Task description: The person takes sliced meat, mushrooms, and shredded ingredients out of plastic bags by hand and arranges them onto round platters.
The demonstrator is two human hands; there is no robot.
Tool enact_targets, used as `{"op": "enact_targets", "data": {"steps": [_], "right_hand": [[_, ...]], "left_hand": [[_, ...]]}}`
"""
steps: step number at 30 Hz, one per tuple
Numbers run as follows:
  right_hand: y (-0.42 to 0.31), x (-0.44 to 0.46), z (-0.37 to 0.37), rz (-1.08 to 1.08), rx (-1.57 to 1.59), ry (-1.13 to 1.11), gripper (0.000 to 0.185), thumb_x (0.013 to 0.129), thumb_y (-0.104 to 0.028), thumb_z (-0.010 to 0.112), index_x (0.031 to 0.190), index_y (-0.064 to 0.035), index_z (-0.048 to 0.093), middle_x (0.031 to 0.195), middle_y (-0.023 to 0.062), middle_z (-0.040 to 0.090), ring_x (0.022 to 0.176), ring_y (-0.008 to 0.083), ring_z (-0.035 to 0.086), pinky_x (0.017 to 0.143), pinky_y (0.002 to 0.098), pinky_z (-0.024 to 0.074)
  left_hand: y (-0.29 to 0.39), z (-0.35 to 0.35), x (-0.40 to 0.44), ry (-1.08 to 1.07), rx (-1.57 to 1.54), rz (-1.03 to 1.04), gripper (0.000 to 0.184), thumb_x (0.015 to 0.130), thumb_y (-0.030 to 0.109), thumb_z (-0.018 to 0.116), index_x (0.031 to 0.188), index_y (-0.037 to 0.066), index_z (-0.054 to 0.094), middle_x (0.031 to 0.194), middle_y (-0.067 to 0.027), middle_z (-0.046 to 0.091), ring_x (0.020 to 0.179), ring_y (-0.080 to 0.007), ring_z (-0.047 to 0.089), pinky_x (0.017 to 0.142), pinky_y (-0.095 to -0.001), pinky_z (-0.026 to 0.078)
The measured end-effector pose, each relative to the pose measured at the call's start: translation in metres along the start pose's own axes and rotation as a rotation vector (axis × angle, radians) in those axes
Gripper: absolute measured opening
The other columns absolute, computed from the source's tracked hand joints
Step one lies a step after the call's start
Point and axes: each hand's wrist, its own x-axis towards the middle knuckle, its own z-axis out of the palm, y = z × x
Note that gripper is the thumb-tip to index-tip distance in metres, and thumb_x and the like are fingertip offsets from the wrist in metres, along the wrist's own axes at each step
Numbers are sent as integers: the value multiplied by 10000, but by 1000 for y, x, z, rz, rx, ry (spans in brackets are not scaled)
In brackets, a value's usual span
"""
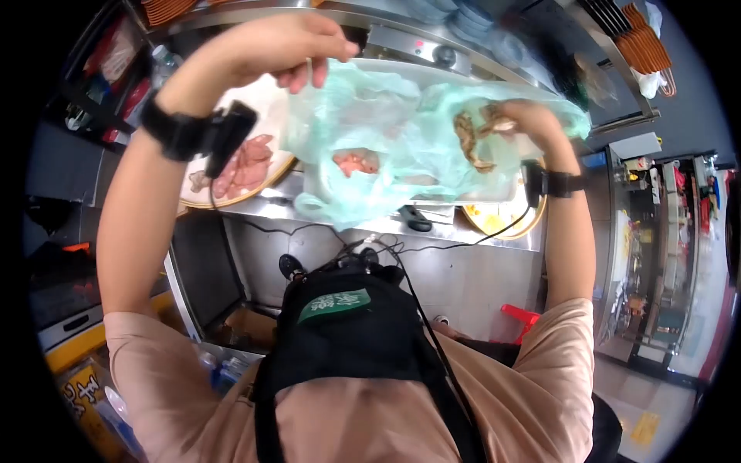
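A pale green plastic bag [378, 100] lies spread over a whitish tray, with a small heap of pink raw meat [356, 161] showing in it. My right hand [532, 123] is at the bag's right part, fingers closed on a brown, wrinkled food strip [466, 137] that hangs down. Its exact kind is unclear. My left hand [297, 48] hovers above the bag's upper left corner, fingers loosely bent and apart, with nothing seen in it. Below my left wrist, a round board [266, 181] bears slices of pink meat [245, 166].
A round plate [529, 220] with yellow bits sits at the right, partly under the tray. Black cables [432, 247] run across the counter's front edge. Behind stands a metal unit with a knob [444, 55]. A red plastic stool [521, 318] is on the floor.
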Motion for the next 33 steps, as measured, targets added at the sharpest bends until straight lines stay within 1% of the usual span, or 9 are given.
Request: {"op": "enact_targets", "data": {"steps": [8, 15, 17, 22, 24, 29, 31, 32, 33], "right_hand": [[5, -8, 42, 23, 225, 387, 299, 883, -164, 630, 1131, 4, 626, 914, 49, 678, 632, 82, 581, 546, 192, 449], [-55, -72, 61, 54, 100, 303, 230, 903, -246, 622, 1009, -44, 648, 819, -6, 638, 564, 45, 474, 500, 191, 369], [-104, -110, 93, 157, 152, 397, 219, 899, -221, 616, 1030, -46, 635, 801, -4, 635, 542, 44, 463, 480, 185, 368], [-149, -144, 95, -28, -189, 266, 244, 910, -114, 566, 1112, 19, 601, 802, 72, 662, 462, 64, 491, 416, 193, 384], [-198, -148, 132, -32, -185, 253, 245, 911, -80, 548, 1127, 25, 594, 842, 102, 686, 457, 68, 512, 408, 190, 389], [-288, -70, 298, -298, -142, -417, 191, 924, -99, 600, 1090, -5, 597, 910, 130, 711, 514, 88, 610, 439, 202, 476], [-297, -29, 376, -303, -163, -539, 168, 925, -90, 605, 1072, -9, 599, 871, 97, 702, 541, 100, 614, 490, 222, 511], [-263, 17, 420, -517, -78, -618, 186, 932, -115, 606, 1091, -20, 599, 852, 74, 698, 543, 93, 601, 495, 222, 507], [-290, 16, 450, -275, -186, -708, 189, 933, -85, 589, 1112, -26, 598, 891, 85, 703, 575, 92, 601, 508, 221, 505]], "left_hand": [[-122, -91, -84, 21, -197, 51, 289, 999, 345, 500, 1003, 76, 603, 610, 18, 567, 379, -8, 467, 345, -129, 300], [-179, -108, -135, 84, -363, 19, 271, 1004, 313, 507, 1015, 61, 606, 639, 21, 558, 408, 2, 457, 376, -131, 334], [-193, -114, -158, 237, -375, -6, 237, 1012, 270, 493, 1007, 68, 617, 663, 22, 561, 445, 9, 451, 410, -129, 344], [-275, -114, -193, 578, -327, -251, 186, 978, 241, 546, 1001, 73, 621, 704, 43, 560, 505, -15, 469, 449, -170, 358], [-312, -95, -200, 760, -353, -311, 253, 905, 268, 613, 963, 23, 636, 711, -40, 607, 610, -122, 557, 552, -251, 446], [-357, -56, -206, 920, 260, -524, 416, 858, 284, 635, 1179, 29, 562, 1086, -202, 598, 886, -345, 613, 787, -417, 500], [-378, -41, -197, 947, 241, -509, 468, 851, 285, 657, 1236, 51, 534, 1133, -206, 582, 940, -328, 617, 826, -418, 492], [-385, -36, -195, 973, 230, -500, 528, 844, 286, 678, 1294, 73, 505, 1180, -209, 567, 994, -312, 621, 866, -419, 485], [-381, -33, -194, 980, 180, -474, 551, 843, 274, 673, 1325, 89, 481, 1194, -212, 550, 977, -311, 622, 855, -410, 494]]}}
